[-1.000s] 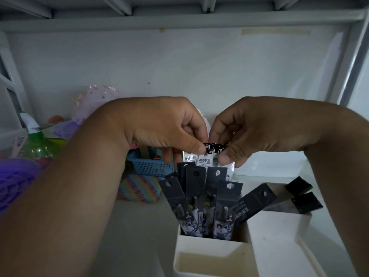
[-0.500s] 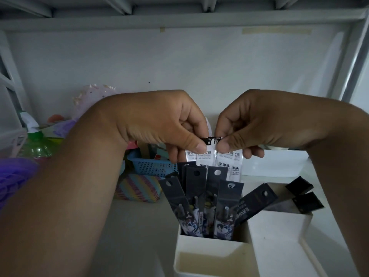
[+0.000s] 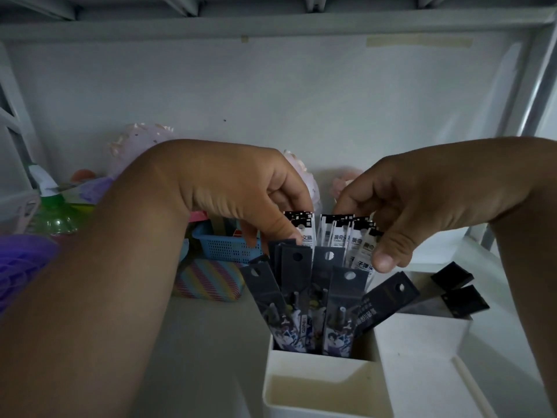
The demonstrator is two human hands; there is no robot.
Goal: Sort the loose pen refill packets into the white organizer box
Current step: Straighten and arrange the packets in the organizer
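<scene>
The white organizer box [image 3: 319, 366] stands on the shelf at lower centre. Several dark refill packets [image 3: 328, 294] stand upright in its middle compartment. Behind them rise white refill packets with black tops [image 3: 340, 233]. My left hand [image 3: 241, 191] pinches the left white packet [image 3: 304, 227] near its top. My right hand [image 3: 413, 200] grips the fanned group of white packets on the right, thumb in front. The two groups stand apart with a small gap. Two more dark packets [image 3: 458, 285] lean in the right compartment.
A blue mesh basket [image 3: 226, 245] and a striped pouch [image 3: 208, 279] sit left of the box. A green bottle [image 3: 54, 212] and purple items lie at far left. The white back wall and a shelf beam are close above.
Both hands have dropped lower with the white packets and moved apart, splitting the bundle into a left packet and a right group.
</scene>
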